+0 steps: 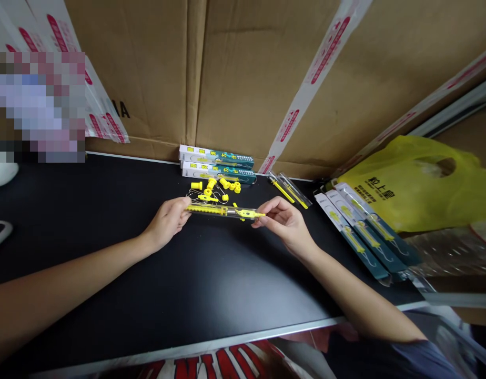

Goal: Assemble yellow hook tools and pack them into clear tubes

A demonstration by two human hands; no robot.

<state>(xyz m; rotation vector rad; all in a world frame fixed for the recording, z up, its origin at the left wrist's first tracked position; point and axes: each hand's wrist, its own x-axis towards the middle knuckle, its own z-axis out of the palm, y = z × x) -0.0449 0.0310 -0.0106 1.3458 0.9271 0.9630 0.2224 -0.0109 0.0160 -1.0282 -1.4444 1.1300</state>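
A clear-tubed spring scale (pixel 211 210) with a yellow inner part lies level between my two hands, above the black table. My left hand (pixel 169 221) is closed around its left end. At the opposite end, the fingertips of my right hand (pixel 280 221) pinch the narrow yellow tip. Just behind the tube sit several yellow caps (pixel 224 183) and a tangle of thin metal hooks (pixel 195 195). A flat yellow piece (pixel 207 198) rests among them. My fingers partly cover both ends of the tube.
Two printed boxes (pixel 219 171) lie at the back against cardboard (pixel 243 79). Two more clear tubes with yellow parts (pixel 292 192) are behind my right hand. Several spring scale boxes (pixel 357 231) and a yellow plastic bag (pixel 412 184) stand at the right. A pale edge (pixel 227 342) borders the table.
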